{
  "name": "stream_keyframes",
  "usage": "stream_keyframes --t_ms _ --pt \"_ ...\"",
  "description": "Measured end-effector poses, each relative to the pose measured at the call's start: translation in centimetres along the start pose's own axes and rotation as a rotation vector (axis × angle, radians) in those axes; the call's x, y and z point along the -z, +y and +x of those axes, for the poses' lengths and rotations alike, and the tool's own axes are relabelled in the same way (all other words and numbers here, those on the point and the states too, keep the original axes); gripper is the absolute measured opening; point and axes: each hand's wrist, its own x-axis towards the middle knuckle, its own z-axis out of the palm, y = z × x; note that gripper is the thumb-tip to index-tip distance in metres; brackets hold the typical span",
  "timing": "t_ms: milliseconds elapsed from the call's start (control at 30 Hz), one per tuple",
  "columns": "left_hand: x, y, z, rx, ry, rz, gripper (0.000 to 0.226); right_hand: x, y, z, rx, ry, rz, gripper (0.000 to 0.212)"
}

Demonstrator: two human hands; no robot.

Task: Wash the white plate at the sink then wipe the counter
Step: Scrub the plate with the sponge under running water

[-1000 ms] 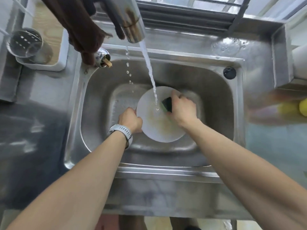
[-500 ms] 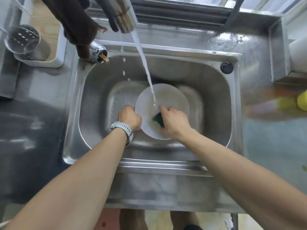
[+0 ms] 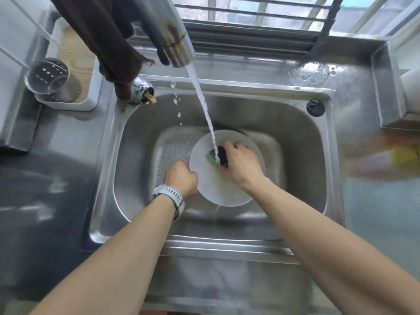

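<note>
Below, a steel tabletop (image 3: 56, 178) surrounds both hands, with a steel sink (image 3: 302, 155) sunk into it. Inside the sink, a white plate (image 3: 227, 194) sits between the hands. The left hand (image 3: 180, 178) grips the plate's left rim; the right hand (image 3: 242, 165) presses a green-and-dark sponge (image 3: 216, 155) onto it. Beyond the hands, a tap (image 3: 175, 46) pours water onto the sponge, and a brown cloth (image 3: 102, 37) hangs left of it. A perforated cup (image 3: 48, 78) stands far left.

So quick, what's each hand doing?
Left hand: holding the white plate's edge.
Right hand: gripping the sponge on the plate.
</note>
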Motion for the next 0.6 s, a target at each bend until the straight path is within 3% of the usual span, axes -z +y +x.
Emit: stream_keyframes --t_ms 100,200,267,433,600 --pt "0.4 0.1 0.0 -0.019 -0.056 -0.105 0.024 0.3 2.7 -2.3 -0.161 -0.005 -0.056 0.048" --pt "0.2 0.5 -0.4 -0.045 -0.098 -0.128 0.027 -0.3 1.5 -3.9 -0.025 -0.069 0.05 0.049" --pt "-0.1 0.7 -0.6 -0.058 -0.125 -0.189 0.025 0.4 0.3 -1.6 0.013 -0.017 0.152 0.048" --pt "-0.4 1.6 -1.7 -0.105 0.116 -0.368 0.026 2.5 1.4 -1.6 -0.136 0.037 0.065 0.046" --pt "0.3 2.4 -3.6 -0.144 0.175 -0.427 0.023 3.4 -2.6 -3.3 0.103 0.112 0.142 0.037"
